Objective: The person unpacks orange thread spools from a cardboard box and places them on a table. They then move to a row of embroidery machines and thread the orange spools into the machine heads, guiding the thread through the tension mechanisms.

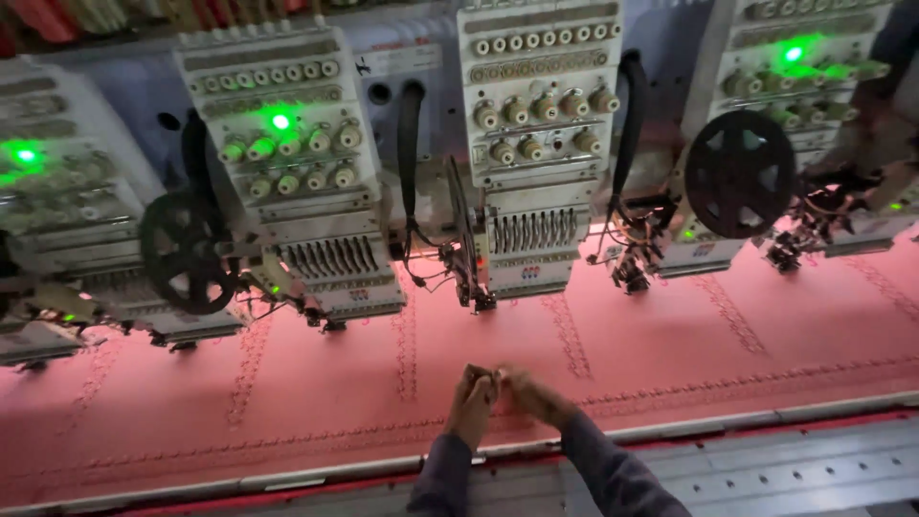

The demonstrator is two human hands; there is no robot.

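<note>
My left hand [471, 407] and my right hand [532, 394] meet fingertip to fingertip just above the pink fabric [670, 345], in front of the middle embroidery head [532, 153]. The fingers of both hands are pinched together around something very small between them; it is too small and blurred to identify. Dark sleeves cover both forearms. Rows of stitched pattern run across and up the stretched cloth around the hands.
Several white embroidery heads with knobs, needle bars and black wheels [739, 172] stand in a row behind the cloth, some showing green lights [280, 122]. A grey metal frame rail [766, 421] and a perforated table edge [795, 469] run along the near side.
</note>
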